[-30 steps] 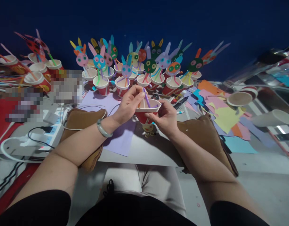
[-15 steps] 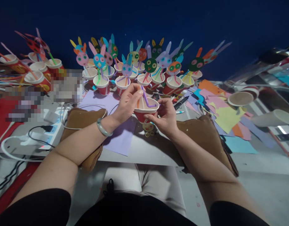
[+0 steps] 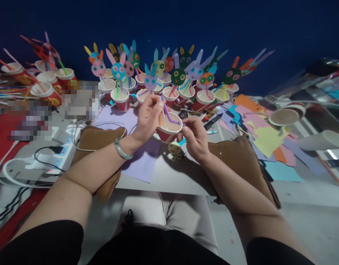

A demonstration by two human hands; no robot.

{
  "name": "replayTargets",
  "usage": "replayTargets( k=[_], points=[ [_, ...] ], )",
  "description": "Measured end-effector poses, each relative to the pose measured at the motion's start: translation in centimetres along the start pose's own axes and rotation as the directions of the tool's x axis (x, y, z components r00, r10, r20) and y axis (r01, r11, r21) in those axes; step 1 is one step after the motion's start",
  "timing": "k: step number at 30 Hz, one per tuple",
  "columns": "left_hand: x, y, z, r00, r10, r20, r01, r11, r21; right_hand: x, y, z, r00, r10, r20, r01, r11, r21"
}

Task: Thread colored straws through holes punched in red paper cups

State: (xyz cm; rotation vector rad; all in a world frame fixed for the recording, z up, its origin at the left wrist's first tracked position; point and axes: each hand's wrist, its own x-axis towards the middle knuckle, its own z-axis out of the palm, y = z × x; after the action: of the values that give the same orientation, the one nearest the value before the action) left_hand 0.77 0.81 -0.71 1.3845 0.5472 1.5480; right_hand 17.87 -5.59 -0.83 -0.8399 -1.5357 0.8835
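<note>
Both hands meet at a red paper cup [image 3: 167,137] with a pale inside, held above the surface [image 3: 169,180] with its mouth upward. The left hand [image 3: 150,119] lies along the cup's left side, its thumb and fingers pinched on the upper part of an orange straw [image 3: 160,119]; a bent purple straw [image 3: 168,116] stands right beside that thumb, slants down into the cup and turns toward the right edge of the rim. There, the fingertips of the right hand [image 3: 196,139] are closed on the purple straw's far end, just at the rim. A pale bangle [image 3: 122,149] circles the left wrist. On the surface just below the cup lies a yellow paper face [image 3: 174,148], with small round lettered pieces [image 3: 175,158] next to it. A purple sheet [image 3: 142,167] lies to the left, between the cup and a brown pad [image 3: 100,137]; a second brown pad [image 3: 236,158] lies under the right forearm. Beyond the hands stand rows of similar cups [image 3: 204,101] with rabbit-eared paper heads [image 3: 178,77] on straws. Coloured paper scraps [image 3: 266,138] spread at the right, near a black marker [image 3: 213,120].
</note>
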Motion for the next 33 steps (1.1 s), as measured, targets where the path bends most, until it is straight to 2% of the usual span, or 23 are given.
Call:
replayTargets(
  k=[8, 13, 18, 22, 27, 33],
  points=[
    [-0.4, -0.4, 0.1, 0.998, 0.028, 0.053, -0.028, 1.000, -0.005, -0.3, -0.4, 0.5, 0.992, 0.024, -0.121, -0.028, 0.999, -0.035],
    [-0.4, 0.0, 0.1, 0.997, 0.026, 0.074, -0.030, 0.998, 0.059, -0.1, -0.4, 0.4, 0.985, 0.052, -0.163, -0.059, 0.998, -0.034],
    [0.0, 0.4, -0.2, 0.993, -0.037, 0.108, 0.028, 0.996, 0.086, 0.1, -0.3, 0.2, 0.977, 0.069, -0.202, -0.076, 0.997, -0.030],
    [0.7, 0.6, -0.3, 0.985, -0.087, 0.151, 0.087, 0.996, 0.009, 0.4, -0.1, -0.3, 0.976, 0.070, -0.204, -0.079, 0.996, -0.034],
    [1.2, 1.1, -0.5, 0.964, -0.133, 0.230, 0.151, 0.986, -0.063, 1.0, 0.7, -1.1, 0.963, 0.053, -0.266, -0.057, 0.998, -0.009],
    [0.7, 0.3, -0.8, 0.940, -0.054, 0.337, 0.014, 0.992, 0.121, 1.0, 0.7, -1.0, 0.964, 0.037, -0.265, -0.034, 0.999, 0.013]
  ],
)
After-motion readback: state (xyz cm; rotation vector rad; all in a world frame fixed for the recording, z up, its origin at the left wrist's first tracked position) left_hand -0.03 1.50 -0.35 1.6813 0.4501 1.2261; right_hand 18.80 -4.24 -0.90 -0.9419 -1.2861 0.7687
